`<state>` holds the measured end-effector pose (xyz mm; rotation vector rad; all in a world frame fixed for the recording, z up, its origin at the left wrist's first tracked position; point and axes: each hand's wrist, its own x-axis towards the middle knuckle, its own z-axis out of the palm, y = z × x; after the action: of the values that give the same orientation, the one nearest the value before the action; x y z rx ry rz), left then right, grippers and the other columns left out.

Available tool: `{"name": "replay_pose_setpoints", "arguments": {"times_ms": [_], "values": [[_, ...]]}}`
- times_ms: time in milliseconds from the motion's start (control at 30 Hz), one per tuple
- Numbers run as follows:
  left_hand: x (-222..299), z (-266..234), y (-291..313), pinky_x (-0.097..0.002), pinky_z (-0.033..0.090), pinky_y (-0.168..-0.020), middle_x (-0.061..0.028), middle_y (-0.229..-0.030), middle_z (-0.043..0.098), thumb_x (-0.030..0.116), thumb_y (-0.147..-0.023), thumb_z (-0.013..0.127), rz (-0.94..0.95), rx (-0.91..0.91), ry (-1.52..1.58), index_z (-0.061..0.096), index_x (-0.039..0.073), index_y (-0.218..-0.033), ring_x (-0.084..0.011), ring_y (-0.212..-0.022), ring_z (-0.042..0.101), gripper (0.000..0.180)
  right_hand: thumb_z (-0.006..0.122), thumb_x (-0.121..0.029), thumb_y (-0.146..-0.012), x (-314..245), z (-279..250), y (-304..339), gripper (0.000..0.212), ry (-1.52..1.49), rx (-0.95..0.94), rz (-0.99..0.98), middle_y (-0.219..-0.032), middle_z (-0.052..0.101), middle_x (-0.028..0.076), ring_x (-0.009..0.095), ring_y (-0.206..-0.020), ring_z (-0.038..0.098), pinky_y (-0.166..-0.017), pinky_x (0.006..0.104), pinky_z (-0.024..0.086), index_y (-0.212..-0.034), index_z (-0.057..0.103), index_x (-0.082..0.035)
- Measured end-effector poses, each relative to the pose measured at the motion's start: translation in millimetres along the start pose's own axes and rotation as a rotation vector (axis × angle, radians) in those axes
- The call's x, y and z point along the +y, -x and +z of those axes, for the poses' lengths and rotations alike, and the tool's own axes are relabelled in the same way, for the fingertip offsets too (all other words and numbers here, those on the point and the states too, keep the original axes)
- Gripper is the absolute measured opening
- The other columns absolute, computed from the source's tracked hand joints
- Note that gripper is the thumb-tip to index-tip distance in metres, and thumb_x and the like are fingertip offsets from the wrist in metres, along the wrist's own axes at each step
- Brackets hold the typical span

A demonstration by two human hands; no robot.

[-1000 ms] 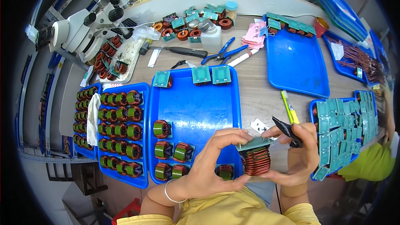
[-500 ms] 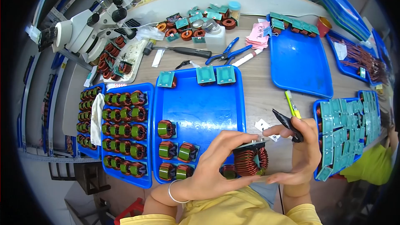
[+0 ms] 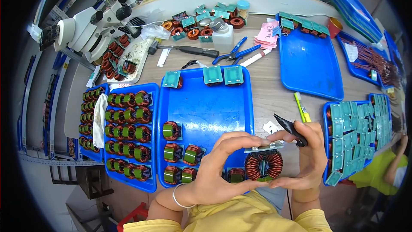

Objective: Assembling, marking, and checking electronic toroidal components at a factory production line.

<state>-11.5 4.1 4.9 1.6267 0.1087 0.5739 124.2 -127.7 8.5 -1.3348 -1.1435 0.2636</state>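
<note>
My left hand (image 3: pixel 223 159) pinches a copper-wound toroidal coil (image 3: pixel 265 166) with a small green circuit board (image 3: pixel 262 148) on its upper side. Its fingers lie at the board and the thumb is underneath. My right hand (image 3: pixel 310 159) closes on the coil's other side, thumb below and index finger at the board. A black, pointed tool, seemingly tweezers (image 3: pixel 288 128), is tucked in the right fingers, tip to the upper left. Below and left lies a blue tray (image 3: pixel 206 103), holding several coils (image 3: pixel 172 153) in its near left part and board-topped coils (image 3: pixel 212 74) along its far edge.
More trays of coils (image 3: pixel 128 131) stand left, and a tray of boards (image 3: pixel 352 137) right. Behind are pliers (image 3: pixel 235 53), a hammer (image 3: pixel 189 50), a bottle (image 3: pixel 222 41), a microscope (image 3: pixel 77 36) and another blue tray (image 3: pixel 309 60). A yellow-green pen (image 3: pixel 301 107) lies near my right hand.
The coil has turned so its round face and the board's edge labels now show toward me. My right index finger has moved left onto the board, and the black tool shifted slightly left with it.
</note>
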Motion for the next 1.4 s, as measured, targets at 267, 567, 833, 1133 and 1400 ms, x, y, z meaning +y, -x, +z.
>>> {"name": "replay_pose_setpoints", "arguments": {"times_ms": [267, 567, 833, 1133, 1400], "values": [[-0.3, 1.4, -0.2, -0.0345, 0.041, -0.091, -0.0113, -0.112, 0.057, 0.006, -0.062, 0.078, 0.015, 0.027, 0.017, 0.050, 0.002, -0.112, -0.0241, -0.107, 0.050, 0.058, 0.086, -0.020, -0.050, 1.2, -3.3, 2.8, 0.081, 0.048, 0.000, 0.031, -0.103, 0.051, 0.015, 0.024, -0.090, 0.054, -0.077, 0.0309, 0.046, -0.118, 0.049, 0.003], [-0.2, 0.1, -0.4, -0.0339, 0.042, -0.090, -0.0109, -0.112, 0.057, 0.006, -0.061, 0.079, 0.017, 0.026, -0.021, 0.050, 0.003, -0.113, -0.0239, -0.107, 0.050, 0.060, 0.087, -0.021, -0.048, 3.2, -3.6, 3.8, 0.084, 0.079, 0.008, 0.000, -0.101, 0.052, 0.013, 0.023, -0.090, 0.053, -0.076, 0.0302, 0.046, -0.118, 0.049, 0.004], [0.6, 0.3, 1.8, -0.0317, 0.042, -0.089, -0.0106, -0.113, 0.054, 0.010, -0.061, 0.080, -0.047, 0.024, -0.007, 0.049, 0.002, -0.115, -0.0218, -0.107, 0.050, 0.063, 0.087, -0.024, -0.048, 3.3, -3.5, 4.7, 0.087, 0.063, 0.050, -0.002, -0.099, 0.052, 0.013, 0.021, -0.086, 0.052, -0.072, 0.0288, 0.045, -0.120, 0.047, 0.005], [-2.4, 0.7, 1.3, -0.0324, 0.041, -0.092, -0.0146, -0.113, 0.051, 0.005, -0.061, 0.080, -0.020, 0.015, 0.057, 0.047, -0.001, -0.115, -0.0228, -0.107, 0.050, 0.063, 0.087, -0.029, -0.050, 4.3, -6.7, 2.3, 0.093, 0.165, 0.015, -0.140, -0.098, 0.044, 0.011, 0.023, -0.082, 0.058, -0.068, 0.0329, 0.051, -0.123, 0.040, 0.005], [-3.4, -1.5, 1.1, -0.0391, 0.039, -0.093, -0.0147, -0.113, 0.048, 0.000, -0.057, 0.081, -0.071, -0.062, -0.009, 0.042, 0.000, -0.115, -0.0264, -0.106, 0.051, 0.070, 0.086, -0.036, -0.049, 6.2, -6.5, 2.7, 0.102, 0.229, 0.010, -0.226, -0.097, 0.040, 0.010, 0.026, -0.074, 0.059, -0.064, 0.0362, 0.054, -0.128, 0.032, 0.000]]}}
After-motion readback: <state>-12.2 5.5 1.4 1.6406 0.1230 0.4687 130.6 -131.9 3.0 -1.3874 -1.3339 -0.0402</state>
